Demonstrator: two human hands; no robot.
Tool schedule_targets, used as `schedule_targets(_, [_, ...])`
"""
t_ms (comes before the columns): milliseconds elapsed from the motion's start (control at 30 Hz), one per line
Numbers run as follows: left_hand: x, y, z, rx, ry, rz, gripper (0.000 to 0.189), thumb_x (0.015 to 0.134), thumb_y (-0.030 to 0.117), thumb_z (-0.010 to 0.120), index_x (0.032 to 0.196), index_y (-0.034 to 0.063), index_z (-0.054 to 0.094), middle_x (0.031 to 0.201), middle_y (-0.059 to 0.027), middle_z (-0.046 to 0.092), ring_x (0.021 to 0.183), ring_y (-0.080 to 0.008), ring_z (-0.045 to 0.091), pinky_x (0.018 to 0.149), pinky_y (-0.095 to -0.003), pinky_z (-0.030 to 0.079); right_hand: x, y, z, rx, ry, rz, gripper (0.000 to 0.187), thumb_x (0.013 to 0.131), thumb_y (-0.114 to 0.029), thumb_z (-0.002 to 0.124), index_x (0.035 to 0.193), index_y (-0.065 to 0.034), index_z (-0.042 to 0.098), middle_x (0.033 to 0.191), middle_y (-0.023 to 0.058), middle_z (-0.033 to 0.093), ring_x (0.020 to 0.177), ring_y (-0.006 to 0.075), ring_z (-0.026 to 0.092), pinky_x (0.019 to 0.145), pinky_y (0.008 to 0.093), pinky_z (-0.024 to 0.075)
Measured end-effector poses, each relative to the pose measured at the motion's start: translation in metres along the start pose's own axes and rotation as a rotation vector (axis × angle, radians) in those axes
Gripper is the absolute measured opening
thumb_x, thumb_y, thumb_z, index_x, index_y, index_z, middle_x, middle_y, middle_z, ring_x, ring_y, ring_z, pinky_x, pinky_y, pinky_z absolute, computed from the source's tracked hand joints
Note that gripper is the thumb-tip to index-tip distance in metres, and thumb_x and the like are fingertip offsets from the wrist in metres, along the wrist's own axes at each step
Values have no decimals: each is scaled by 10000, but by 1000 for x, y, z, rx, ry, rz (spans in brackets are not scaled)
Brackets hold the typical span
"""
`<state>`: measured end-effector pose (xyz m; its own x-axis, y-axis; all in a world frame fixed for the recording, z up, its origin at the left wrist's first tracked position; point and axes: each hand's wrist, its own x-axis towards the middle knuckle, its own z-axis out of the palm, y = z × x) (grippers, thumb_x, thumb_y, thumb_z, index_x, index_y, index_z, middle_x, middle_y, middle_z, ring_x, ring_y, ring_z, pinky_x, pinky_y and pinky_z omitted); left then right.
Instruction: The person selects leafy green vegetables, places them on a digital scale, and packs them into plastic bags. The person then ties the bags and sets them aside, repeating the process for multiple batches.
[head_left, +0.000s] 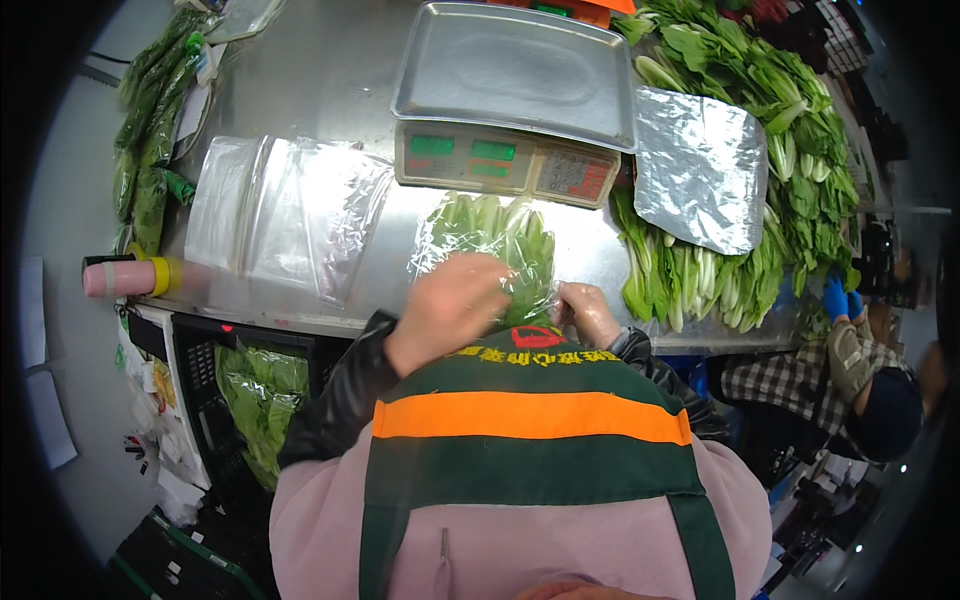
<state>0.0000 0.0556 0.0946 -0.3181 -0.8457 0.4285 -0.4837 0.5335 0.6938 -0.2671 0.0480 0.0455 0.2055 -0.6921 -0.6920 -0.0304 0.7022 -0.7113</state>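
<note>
A clear plastic bag (480, 240) of leafy greens lies on the metal table in front of me, its white stems pointing away toward the scale. My left hand (457, 304) is over the near left part of the bag, blurred, and its fingertips are hard to make out. At the bag's near right edge, my right hand (589, 311) pinches the plastic between thumb and fingers. The near end of the bag is hidden by my hand and apron. Just beyond the bag stands a digital scale (457, 169) with a bare steel tray (517, 71).
Flat clear bags (292, 210) lie to the left, near a pink bottle (124, 277). Loose greens (795, 97) and a foil sheet (701, 169) are on the right. A black crate (199, 360) holds bagged greens (262, 397). A blue-gloved co-worker (836, 300) works at right.
</note>
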Motion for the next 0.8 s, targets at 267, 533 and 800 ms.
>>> schedule_targets(267, [24, -36, 45, 263, -400, -14, 613, 818, 413, 695, 1346, 141, 545, 1465, -110, 445, 1394, -336, 347, 1143, -545, 228, 17, -26, -5, 28, -12, -323, 568, 950, -222, 615, 1399, 44, 389, 1015, 78, 623, 815, 128, 592, 698, 259, 480])
schedule_targets(533, [11, -47, 35, 340, -277, -206, 613, 848, 485, 652, 1381, 210, 524, 1503, -75, 396, 1437, -328, 268, 1122, -662, 134, 48, -41, -15, -805, 394, -346, 465, 833, -38, 661, 1282, -2, 550, 933, 110, 675, 749, 193, 639, 706, 319, 527])
schedule_targets(800, [7, -65, 37, 340, -203, -82, 560, 881, 426, 637, 1369, 172, 535, 1491, -72, 413, 1428, -314, 292, 1123, -623, 202, 19, -59, 3, -1739, -218, -1156, 642, 747, -10, 635, 1362, -118, 485, 1417, 186, 464, 1329, 370, 439, 1095, 482, 378])
